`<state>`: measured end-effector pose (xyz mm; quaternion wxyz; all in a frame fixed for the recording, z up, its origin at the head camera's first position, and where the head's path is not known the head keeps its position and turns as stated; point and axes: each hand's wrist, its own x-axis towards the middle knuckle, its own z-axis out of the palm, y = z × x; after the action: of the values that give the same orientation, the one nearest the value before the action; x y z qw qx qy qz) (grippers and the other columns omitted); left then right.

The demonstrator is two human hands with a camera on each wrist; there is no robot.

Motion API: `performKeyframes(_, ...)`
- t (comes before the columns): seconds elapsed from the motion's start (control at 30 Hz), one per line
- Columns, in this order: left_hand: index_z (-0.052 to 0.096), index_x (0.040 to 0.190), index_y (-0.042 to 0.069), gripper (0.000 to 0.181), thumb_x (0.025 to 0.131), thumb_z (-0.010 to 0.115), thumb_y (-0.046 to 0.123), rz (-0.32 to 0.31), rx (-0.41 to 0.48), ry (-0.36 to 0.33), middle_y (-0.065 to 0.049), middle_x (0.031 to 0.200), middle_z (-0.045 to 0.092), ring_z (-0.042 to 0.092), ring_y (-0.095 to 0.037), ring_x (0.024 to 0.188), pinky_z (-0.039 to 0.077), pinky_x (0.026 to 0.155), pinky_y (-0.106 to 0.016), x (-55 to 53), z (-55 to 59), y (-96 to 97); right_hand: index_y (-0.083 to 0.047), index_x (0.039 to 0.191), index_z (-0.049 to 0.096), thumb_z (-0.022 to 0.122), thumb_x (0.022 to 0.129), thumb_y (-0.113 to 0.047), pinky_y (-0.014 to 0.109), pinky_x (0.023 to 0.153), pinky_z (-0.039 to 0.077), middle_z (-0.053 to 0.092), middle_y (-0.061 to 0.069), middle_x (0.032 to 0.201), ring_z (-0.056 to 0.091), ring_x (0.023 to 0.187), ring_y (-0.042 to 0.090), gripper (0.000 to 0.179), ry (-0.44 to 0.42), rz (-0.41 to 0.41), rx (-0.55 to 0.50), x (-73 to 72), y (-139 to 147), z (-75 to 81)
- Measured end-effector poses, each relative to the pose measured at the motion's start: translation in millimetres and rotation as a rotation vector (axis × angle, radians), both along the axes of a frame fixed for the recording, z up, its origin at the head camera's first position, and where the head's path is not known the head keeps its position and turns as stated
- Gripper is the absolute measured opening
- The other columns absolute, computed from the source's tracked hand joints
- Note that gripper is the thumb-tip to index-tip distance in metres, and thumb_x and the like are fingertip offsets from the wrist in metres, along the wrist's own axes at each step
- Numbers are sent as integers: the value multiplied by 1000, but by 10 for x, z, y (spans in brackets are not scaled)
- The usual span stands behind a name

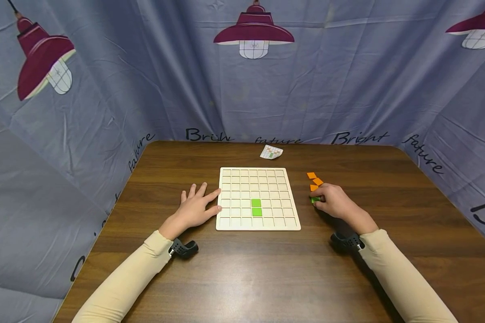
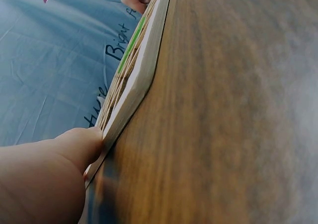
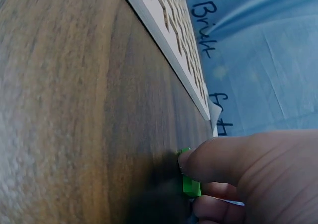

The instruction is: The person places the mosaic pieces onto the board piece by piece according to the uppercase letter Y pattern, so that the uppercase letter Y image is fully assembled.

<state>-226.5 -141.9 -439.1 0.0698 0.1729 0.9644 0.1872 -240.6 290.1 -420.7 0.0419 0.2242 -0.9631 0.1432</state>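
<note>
A pale wooden grid board [image 1: 244, 228] lies on the table. In its lower middle, one green square tile [image 1: 256, 202] sits directly above another green tile [image 1: 257, 211]. My left hand [image 1: 194, 210] rests at the board's left edge with fingers spread, thumb [image 2: 82, 144] touching the rim. To the right of the board, my right hand [image 1: 336, 202] pinches a green tile [image 3: 191, 185] between thumb and curled fingers, low over the tabletop. The fingers partly cover that tile. Just beyond them lie orange tiles [image 1: 318, 181], the nearest partly hidden by the hand.
A small paper [image 1: 271, 152] printed with a coloured grid lies behind the board, one corner curled up. The brown wooden table [image 1: 250, 273] reaches back to a blue-grey curtain [image 1: 178, 80] that hangs around its back and sides.
</note>
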Motion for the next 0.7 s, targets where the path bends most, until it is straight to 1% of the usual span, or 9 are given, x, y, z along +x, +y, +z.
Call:
performKeyframes(0.07,40,159,27,63,102,52,51,-1,2,2,-27,167,21,9,-59,153,8,115,-80,0,0,-1,3,101,78,77,79,1,30,65,44,70,13,89,54,71,16,22,-4,3,-3,-5,-6,1)
performKeyframes(0.3,40,158,27,63,102,53,51,-8,8,7,-28,167,22,10,-59,153,9,114,-81,2,1,2,2,99,78,77,80,0,33,67,47,73,10,86,56,73,17,19,-13,22,-15,-22,-28,-4)
performKeyframes(0.47,40,159,26,63,102,52,51,-7,7,5,-27,167,21,10,-59,153,9,114,-81,0,0,4,1,101,79,77,81,-2,34,68,47,74,8,87,55,73,16,20,-6,31,-13,-29,-57,-2)
performKeyframes(0.57,40,159,26,63,102,53,51,-5,8,3,-28,167,21,10,-59,153,9,114,-81,-1,1,4,1,100,78,76,82,-2,35,68,48,75,7,87,55,71,15,18,4,52,-17,-47,-91,1)
performKeyframes(0.63,40,159,26,63,102,52,51,-4,8,1,-27,167,21,10,-59,153,9,115,-81,-2,2,3,0,100,78,75,83,-2,36,69,50,76,7,89,57,71,15,18,8,63,-18,-68,-125,1)
performKeyframes(0.7,40,159,27,63,102,52,51,-3,9,0,-27,167,21,9,-59,153,8,115,-80,-3,3,2,0,100,78,74,83,-2,40,72,52,76,9,92,61,75,17,18,13,72,-20,-95,-172,2)
